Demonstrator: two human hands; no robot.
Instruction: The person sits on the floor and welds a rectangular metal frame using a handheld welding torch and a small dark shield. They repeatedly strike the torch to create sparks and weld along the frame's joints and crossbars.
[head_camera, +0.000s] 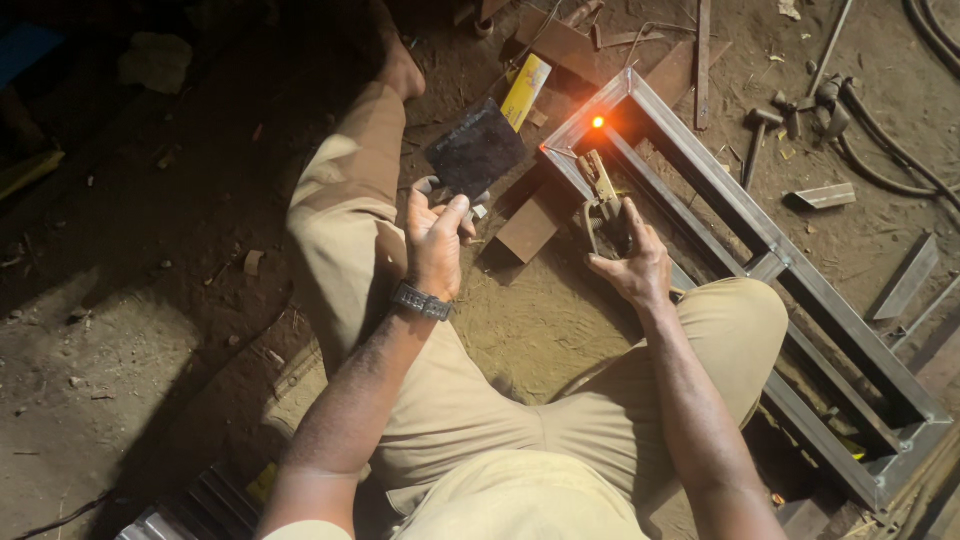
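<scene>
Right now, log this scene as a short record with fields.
Setting: dirt floor, seen from the head camera
Left hand: holds a dark welding shield plate
Right hand: grips an electrode holder
Work piece: rectangular metal frame lying on the ground
Hot spot: orange glow at the frame's corner
Nearby: hammer, yellow box, hoses

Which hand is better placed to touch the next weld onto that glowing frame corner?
Right hand: it grips the electrode holder aimed toward the glowing spot on the steel frame. Left hand holds the dark shield.
</scene>
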